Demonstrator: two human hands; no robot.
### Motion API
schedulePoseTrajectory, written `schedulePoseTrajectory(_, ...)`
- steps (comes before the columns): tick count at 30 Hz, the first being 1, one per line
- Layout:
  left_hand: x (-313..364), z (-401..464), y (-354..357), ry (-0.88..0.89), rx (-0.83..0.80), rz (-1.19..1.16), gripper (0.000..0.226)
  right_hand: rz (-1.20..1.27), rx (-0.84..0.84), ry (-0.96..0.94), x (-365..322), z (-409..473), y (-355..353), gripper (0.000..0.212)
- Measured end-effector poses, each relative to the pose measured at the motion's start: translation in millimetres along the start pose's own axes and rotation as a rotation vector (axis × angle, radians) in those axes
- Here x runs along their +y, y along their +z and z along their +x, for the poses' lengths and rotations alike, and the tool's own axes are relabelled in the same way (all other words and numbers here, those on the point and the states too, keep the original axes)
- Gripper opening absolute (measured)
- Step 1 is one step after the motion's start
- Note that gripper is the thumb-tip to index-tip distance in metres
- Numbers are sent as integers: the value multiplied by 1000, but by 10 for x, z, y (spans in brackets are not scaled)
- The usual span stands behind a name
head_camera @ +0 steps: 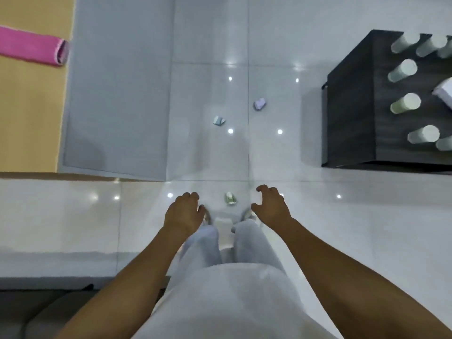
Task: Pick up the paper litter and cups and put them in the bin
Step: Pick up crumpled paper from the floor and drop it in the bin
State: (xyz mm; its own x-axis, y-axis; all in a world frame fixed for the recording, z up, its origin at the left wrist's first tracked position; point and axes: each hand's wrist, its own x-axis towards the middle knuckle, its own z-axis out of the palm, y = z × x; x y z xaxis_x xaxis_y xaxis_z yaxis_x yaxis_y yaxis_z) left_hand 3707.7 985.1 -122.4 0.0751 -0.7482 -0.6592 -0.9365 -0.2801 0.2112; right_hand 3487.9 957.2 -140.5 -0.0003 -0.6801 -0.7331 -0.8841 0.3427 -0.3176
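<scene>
While both hang empty, green paper scrap (230,198) lies between left hand (184,212) and right hand (270,206)

Single head-worn wide-angle view, looking steeply down from standing height. Own arms and legs fill lower frame; tiled floor (210,94) stretches ahead, well below lens. Dark table (352,113) at right edge, seen from above. No second view.

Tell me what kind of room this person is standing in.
Probably an indoor room in a home or studio: glossy white floor tiles, a rolled pink mat on a yellow floor covering, and a dark wooden table holding pale paper cups.
</scene>
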Motion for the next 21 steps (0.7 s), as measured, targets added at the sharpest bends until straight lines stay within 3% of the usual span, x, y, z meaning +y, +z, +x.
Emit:
schedulePoseTrajectory(9, -305, 849, 755, 15, -63, -91, 34, 222, -28, 193, 342, 978, 905, 53)
schedulePoseTrajectory(21, -1228, 3125, 3026, 32, -88, -40, 39, 276, 31, 278, 1371, 3659, 3318, 53)
